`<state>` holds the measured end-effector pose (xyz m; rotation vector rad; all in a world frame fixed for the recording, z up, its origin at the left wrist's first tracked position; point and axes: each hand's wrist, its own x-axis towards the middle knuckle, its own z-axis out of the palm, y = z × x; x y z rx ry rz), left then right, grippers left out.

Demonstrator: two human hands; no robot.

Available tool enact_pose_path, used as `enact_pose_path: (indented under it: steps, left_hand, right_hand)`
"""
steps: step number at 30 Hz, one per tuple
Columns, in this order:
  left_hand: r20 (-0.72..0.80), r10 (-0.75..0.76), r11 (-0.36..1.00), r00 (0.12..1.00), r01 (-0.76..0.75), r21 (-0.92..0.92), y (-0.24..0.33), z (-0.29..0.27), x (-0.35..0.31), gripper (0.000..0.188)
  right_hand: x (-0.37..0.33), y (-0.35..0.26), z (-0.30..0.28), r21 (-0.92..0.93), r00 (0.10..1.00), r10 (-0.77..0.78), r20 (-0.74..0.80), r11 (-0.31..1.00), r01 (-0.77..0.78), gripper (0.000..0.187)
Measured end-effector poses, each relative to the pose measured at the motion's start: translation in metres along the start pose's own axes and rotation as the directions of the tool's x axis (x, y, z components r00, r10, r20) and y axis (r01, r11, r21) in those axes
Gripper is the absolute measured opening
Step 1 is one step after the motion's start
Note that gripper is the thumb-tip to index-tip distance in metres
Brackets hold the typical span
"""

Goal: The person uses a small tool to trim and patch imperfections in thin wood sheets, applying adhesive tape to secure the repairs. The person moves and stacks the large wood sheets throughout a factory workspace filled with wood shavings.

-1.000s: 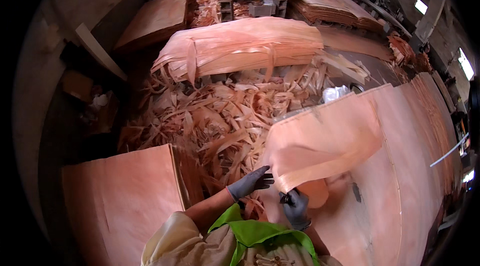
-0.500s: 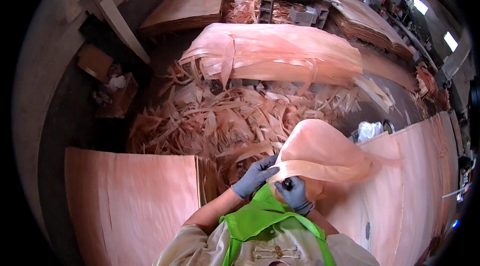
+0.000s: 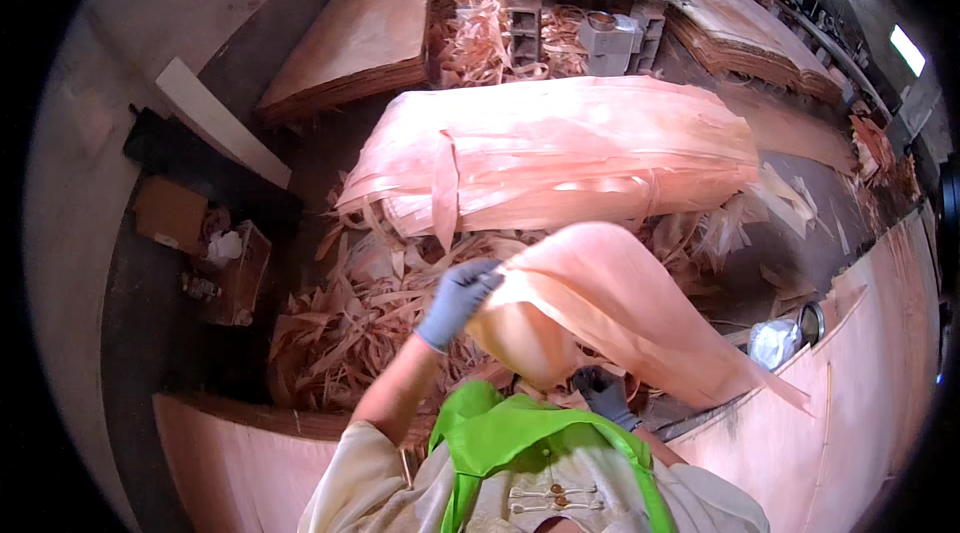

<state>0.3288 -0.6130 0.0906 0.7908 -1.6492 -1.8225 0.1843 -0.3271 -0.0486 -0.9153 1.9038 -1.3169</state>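
A thin, pinkish wood veneer sheet (image 3: 620,293) curves up in front of me, its right end lying over the veneer stack (image 3: 790,443) at my right. My left hand (image 3: 458,305), in a grey glove, is closed on the sheet's left edge and holds it raised. Below the sheet, close to my green apron (image 3: 545,425), is my gloved right hand (image 3: 606,397). Its fingers look curled around something dark that I cannot make out, and the sheet is just above them.
Loose veneer strips (image 3: 350,318) cover the floor ahead. Beyond them lies a large veneer bundle (image 3: 560,153). Another veneer stack (image 3: 250,448) stands at my near left. A white plastic bag (image 3: 775,343) sits by the right stack; a cardboard box (image 3: 170,213) is by the left wall.
My left hand has moved left and up, drawing the veneer edge with it. My right hand has come away from that edge and dropped lower. The view has shifted forward.
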Motion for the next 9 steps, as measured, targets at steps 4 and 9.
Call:
enact_pose_path:
  steps: [4,9]
  left_hand:
    - [-0.175,0.179,0.936,0.968,-0.113,0.333,0.036,-0.064,0.084,0.027]
    - [-0.356,0.284,0.938,0.891,-0.180,0.298,0.085,-0.144,0.206,0.020]
  right_hand:
    - [0.073,0.014,0.001,0.075,0.985,0.056,-0.160,0.996,-0.045,0.020]
    - [0.164,0.020,0.005,0.354,0.966,0.138,-0.218,0.934,-0.054,0.022]
